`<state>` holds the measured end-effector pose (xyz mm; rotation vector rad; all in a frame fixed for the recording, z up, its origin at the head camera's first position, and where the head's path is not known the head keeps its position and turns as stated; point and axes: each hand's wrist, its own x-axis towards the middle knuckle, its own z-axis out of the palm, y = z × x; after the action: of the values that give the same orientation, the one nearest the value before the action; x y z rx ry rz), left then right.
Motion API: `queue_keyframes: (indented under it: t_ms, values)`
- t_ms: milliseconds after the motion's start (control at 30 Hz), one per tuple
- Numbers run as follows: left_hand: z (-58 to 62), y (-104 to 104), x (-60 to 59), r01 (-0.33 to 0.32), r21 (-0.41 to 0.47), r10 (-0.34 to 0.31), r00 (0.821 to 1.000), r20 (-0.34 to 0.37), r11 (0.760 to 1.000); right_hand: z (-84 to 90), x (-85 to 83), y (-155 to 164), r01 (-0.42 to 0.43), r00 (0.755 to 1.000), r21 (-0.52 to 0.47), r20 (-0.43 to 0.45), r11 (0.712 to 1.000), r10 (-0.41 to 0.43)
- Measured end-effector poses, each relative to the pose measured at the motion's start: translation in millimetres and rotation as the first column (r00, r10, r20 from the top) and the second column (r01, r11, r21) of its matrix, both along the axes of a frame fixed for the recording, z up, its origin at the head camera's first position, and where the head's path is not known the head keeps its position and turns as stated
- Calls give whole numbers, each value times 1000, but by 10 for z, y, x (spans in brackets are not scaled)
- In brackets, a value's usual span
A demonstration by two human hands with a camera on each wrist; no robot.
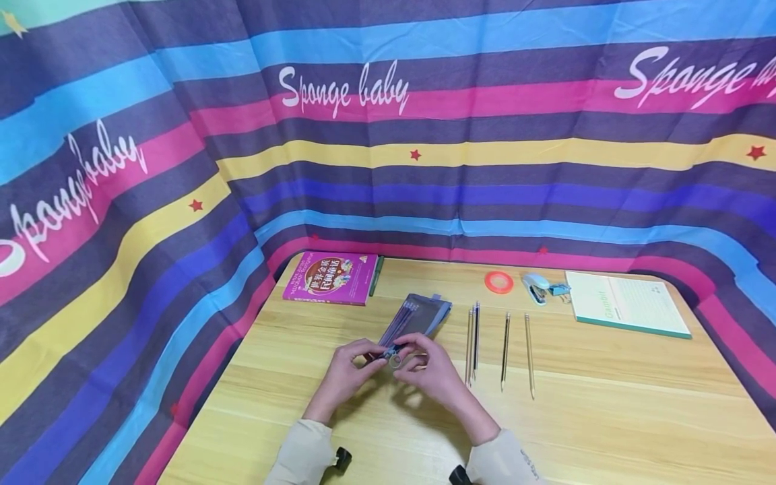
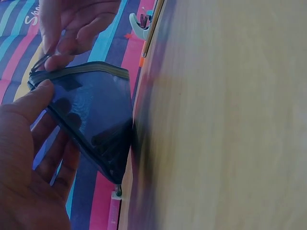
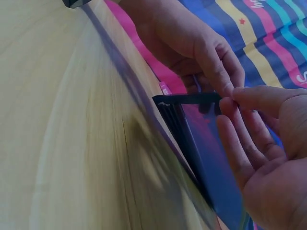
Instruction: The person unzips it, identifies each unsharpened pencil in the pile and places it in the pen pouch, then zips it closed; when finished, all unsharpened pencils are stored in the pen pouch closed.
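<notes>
A dark translucent zip pouch (image 1: 428, 314) with pencils showing inside is tilted up at its near end, over the middle of the table. My left hand (image 1: 350, 372) pinches its near zipped end between thumb and fingers, as the left wrist view shows on the pouch (image 2: 98, 103). From the other side, my right hand (image 1: 432, 367) pinches the zip's end, where a ring pull (image 1: 395, 362) hangs. In the right wrist view both hands' fingertips meet at the dark zipper edge (image 3: 192, 98). Right of the pouch lie several pencils (image 1: 505, 353), roughly parallel.
A purple book (image 1: 332, 277) lies at the back left. Toward the back right are a roll of orange-red tape (image 1: 498, 282), a light blue stapler (image 1: 535, 288), a blue clip (image 1: 559, 289) and a notepad (image 1: 627, 304). A striped curtain (image 1: 388, 195) surrounds the wooden table (image 1: 582, 431).
</notes>
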<state>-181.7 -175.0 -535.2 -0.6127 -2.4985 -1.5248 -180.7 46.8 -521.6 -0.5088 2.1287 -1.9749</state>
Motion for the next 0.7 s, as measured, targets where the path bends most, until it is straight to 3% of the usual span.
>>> queue_keyframes:
  t_ms: [267,700]
  values:
    - [9,42,12,-33,-16,33,999,3,999,13,10,-27,72,991,55,-119,996,-65]
    - [-3,27,-13,-18,-25,18,1000,-13,1000,29,-5,22,45,989,67,-141,997,-35]
